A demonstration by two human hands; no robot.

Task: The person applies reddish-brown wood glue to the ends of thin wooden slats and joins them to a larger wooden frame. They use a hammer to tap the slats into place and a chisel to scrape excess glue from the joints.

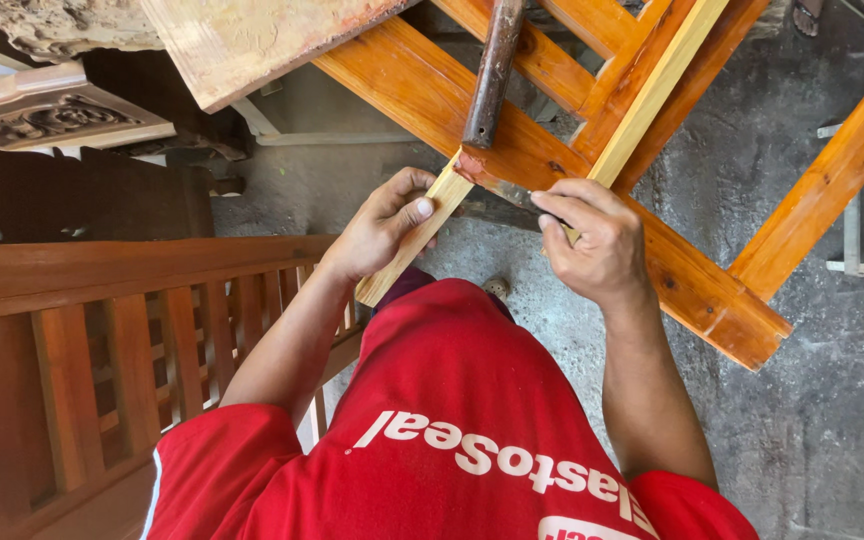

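Left hand (380, 228) clamps the pale wooden slat (422, 232) against the varnished frame (512, 150); right hand (600, 243) pinches a thin blade (512, 192), ready for careful trimming.

a dark reddish wooden railing (102, 330) with upright slats stands at the left. above it sits a carved wooden moulding (52, 115), and a pale rough plank (252, 40) juts from the top. the grey concrete floor (802, 420) spreads right, where a sandalled foot (809, 15) shows at the top edge.
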